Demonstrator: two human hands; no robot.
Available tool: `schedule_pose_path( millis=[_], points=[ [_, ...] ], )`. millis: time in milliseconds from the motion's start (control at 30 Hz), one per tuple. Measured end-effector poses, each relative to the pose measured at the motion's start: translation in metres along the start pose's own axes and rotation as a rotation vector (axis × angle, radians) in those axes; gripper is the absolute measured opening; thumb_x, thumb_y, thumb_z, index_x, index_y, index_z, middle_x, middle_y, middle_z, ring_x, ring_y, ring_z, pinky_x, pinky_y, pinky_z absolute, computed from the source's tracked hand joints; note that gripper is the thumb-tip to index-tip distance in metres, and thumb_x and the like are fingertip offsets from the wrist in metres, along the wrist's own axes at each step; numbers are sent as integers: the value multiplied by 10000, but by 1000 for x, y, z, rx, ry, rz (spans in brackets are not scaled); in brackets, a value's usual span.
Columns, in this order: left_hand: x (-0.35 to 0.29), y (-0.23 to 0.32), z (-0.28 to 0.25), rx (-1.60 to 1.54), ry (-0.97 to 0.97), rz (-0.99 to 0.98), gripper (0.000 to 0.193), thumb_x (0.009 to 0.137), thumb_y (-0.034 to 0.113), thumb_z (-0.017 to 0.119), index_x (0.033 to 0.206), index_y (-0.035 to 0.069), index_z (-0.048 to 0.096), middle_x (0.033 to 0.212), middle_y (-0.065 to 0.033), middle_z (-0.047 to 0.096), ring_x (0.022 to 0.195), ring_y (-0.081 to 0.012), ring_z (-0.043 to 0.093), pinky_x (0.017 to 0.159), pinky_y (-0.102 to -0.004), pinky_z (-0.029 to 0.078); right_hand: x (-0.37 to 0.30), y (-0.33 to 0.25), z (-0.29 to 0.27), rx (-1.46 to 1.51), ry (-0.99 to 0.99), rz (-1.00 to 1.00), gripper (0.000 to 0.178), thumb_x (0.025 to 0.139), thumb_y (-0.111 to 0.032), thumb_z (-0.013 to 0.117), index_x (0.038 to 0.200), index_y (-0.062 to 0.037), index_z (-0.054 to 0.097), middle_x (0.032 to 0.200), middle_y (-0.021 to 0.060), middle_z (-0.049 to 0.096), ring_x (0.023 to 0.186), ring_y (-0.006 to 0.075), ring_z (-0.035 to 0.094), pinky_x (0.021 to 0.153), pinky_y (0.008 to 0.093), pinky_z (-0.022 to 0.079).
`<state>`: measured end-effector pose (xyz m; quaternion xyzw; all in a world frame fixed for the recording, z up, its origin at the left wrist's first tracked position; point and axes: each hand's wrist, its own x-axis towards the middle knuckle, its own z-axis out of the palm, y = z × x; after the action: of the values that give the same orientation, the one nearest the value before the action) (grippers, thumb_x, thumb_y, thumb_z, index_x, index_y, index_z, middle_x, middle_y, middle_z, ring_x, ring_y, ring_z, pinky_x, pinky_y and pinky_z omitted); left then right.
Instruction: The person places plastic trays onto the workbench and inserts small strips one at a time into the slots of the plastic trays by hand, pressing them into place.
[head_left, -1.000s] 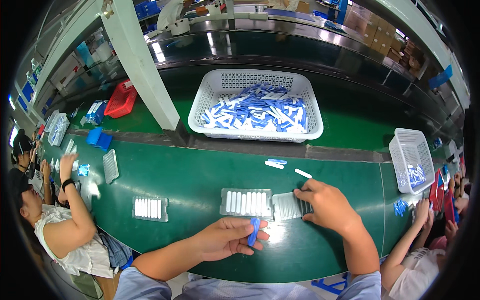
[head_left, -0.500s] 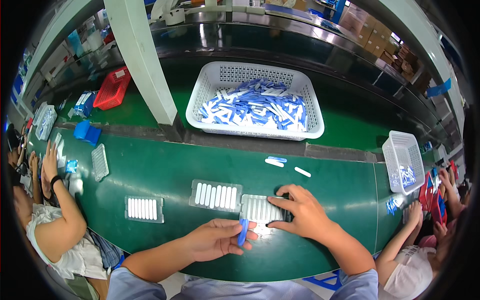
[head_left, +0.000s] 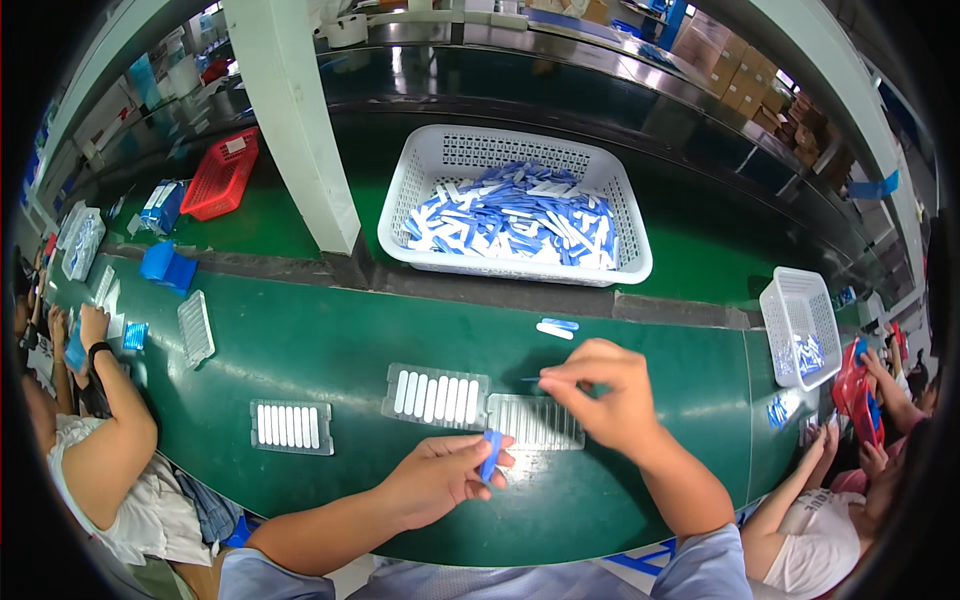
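My left hand (head_left: 440, 478) is closed around a few blue flat strips (head_left: 490, 455) with rounded ends, held upright between thumb and fingers. My right hand (head_left: 605, 390) pinches one thin strip (head_left: 531, 379), seen edge-on, above a clear grooved tray (head_left: 535, 424) whose grooves show no strips. Joined to its left side is a second clear tray (head_left: 437, 396) with a row of white strips in it. Farther left lies a third clear tray (head_left: 291, 427), also filled with white strips. Beyond my right hand, a blue and a white strip (head_left: 556, 329) lie loose on the green tabletop.
A large white basket (head_left: 515, 262) heaped with blue and white strips stands past the dark ledge. A pale post (head_left: 290, 130) rises left of it. Co-workers sit on both sides, near a smaller white basket (head_left: 800, 330), a red basket (head_left: 222, 175) and another clear tray (head_left: 196, 328).
My right hand has lifted off the right tray and now pinches a strip. The single white strip that lay right of the loose pair is gone from the tabletop. My left hand stays nearly still.
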<state>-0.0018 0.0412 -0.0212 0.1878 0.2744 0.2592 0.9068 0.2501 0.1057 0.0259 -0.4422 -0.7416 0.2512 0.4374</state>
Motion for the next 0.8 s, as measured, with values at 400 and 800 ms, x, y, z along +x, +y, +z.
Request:
schedule_pose_path(
  millis=[400,800],
  points=[
    [-5,13,4,-159,147,104,367,1102,184,502,1388,-28,592,1159,-114,713,969,-213,684,804,-343,534,-27,7,10,-120,-455,-98,297,861,-210,824,1129,-89,786,928,33,594,882,222,565,808,354,404],
    [0,-3,3,-64,6,-40,400,1100,199,538,1410,-50,581,1201,-100,685,988,-173,669,808,-315,530,-21,-6,6,128,48,285,45,818,-93,845,851,-84,816,737,5,632,688,162,586,726,323,450]
  ],
)
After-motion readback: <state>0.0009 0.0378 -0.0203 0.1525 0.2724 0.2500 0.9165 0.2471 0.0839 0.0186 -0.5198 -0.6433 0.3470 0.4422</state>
